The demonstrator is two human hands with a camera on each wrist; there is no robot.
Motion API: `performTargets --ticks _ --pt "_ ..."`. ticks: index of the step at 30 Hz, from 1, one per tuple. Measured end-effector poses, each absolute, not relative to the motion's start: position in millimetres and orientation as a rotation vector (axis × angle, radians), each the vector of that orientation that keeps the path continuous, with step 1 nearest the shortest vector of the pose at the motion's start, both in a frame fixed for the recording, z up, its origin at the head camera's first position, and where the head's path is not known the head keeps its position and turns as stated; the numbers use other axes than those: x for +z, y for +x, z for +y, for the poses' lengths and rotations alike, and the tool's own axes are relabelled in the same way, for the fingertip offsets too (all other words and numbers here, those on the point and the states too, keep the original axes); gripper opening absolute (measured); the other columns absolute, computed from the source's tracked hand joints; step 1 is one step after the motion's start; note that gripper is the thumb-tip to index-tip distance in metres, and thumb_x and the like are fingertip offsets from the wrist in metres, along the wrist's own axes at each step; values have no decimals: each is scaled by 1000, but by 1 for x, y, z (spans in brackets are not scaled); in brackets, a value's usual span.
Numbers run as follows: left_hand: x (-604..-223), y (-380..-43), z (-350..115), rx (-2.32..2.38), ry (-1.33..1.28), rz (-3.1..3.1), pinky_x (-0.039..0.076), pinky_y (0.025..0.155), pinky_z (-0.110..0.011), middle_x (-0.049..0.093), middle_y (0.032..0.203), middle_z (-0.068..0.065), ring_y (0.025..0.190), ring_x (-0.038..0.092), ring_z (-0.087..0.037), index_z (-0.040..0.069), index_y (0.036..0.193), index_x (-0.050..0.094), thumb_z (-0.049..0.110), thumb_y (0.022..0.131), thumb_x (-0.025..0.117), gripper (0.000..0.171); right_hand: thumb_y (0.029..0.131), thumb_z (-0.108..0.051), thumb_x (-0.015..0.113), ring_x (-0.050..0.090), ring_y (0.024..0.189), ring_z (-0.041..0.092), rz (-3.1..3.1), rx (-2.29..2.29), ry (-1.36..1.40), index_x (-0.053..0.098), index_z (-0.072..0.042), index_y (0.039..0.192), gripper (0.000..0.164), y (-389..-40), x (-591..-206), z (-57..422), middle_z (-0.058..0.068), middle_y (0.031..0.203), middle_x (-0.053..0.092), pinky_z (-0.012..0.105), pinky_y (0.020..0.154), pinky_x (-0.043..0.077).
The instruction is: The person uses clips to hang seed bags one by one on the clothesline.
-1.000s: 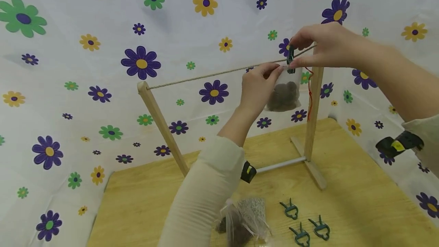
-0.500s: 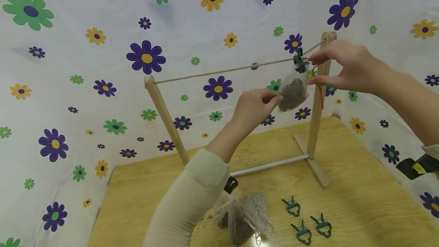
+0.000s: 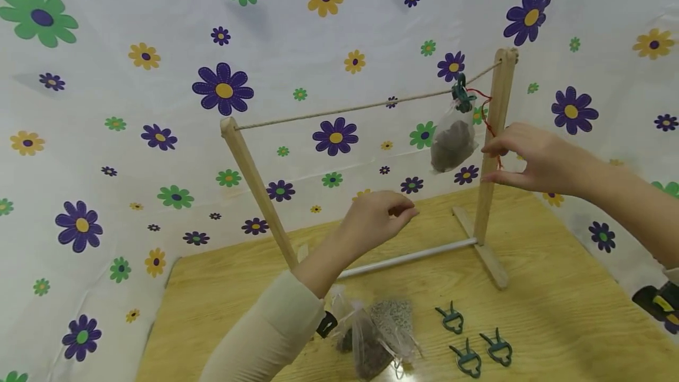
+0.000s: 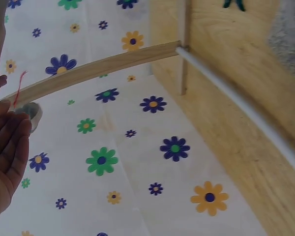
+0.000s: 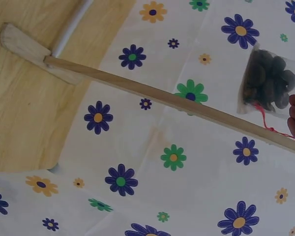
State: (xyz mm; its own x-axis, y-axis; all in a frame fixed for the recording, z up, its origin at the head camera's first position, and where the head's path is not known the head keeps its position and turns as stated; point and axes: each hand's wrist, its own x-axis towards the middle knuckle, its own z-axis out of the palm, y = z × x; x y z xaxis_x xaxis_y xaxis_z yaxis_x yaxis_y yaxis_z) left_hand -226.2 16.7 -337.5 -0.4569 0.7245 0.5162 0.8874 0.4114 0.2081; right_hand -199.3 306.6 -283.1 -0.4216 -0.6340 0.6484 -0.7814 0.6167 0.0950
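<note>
Head view: the right hand (image 3: 536,158), right of centre, is hovering with thumb and fingers spread, its fingertips overlapping the right post (image 3: 500,90). The left hand (image 3: 373,220), mid-frame, is hanging with fingers loosely bent, well apart from the right. At upper right, the stone-filled bag (image 3: 453,145) is dangling from a green clip (image 3: 464,96) on the rope (image 3: 339,112), a narrow gap showing between its edge and the right fingertips. Red string (image 3: 485,115) is trailing beside the post. Leftward, the rope is stretching to the left post (image 3: 254,181). Filled pouches (image 3: 371,346) and three loose clips (image 3: 469,362) are lying at lower centre, well inside the table's left edge (image 3: 159,305).
</note>
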Motion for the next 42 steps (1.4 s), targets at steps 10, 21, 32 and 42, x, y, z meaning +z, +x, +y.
performTargets --ticks 10,21,32,42 --pt "-387 -205 -5 -331 -1678 -2396 47 64 -13 69 85 2 71 63 -4 11 95 70 20 87 61 15 69 -23 78 54 69 6 -2478 350 1068 63 -11 84 25 -191 -334 299 -6 77 60 25 60 49" --pt "-439 -185 -40 -324 -1809 -2660 45 72 -8 66 101 1 86 62 -4 11 109 65 16 87 60 23 77 -29 72 48 70 -1 -2655 477 1135 60 -19 84 18 -179 -390 293 -11 77 55 21 58 46" --pt "-484 -165 -59 -345 -1904 -2647 44 85 -12 61 112 2 103 58 -7 10 120 57 15 81 63 40 82 -37 65 39 64 -1 -2808 499 1171 57 -18 81 21 -164 -426 281 -12 72 47 19 53 37" --pt "-517 -145 -58 -143 -1543 -2677 47 85 -23 61 107 -1 98 58 -12 8 114 57 42 75 71 53 78 -40 68 42 59 3 -2912 374 1116 55 -14 74 29 -161 -460 270 -7 67 50 22 53 39"
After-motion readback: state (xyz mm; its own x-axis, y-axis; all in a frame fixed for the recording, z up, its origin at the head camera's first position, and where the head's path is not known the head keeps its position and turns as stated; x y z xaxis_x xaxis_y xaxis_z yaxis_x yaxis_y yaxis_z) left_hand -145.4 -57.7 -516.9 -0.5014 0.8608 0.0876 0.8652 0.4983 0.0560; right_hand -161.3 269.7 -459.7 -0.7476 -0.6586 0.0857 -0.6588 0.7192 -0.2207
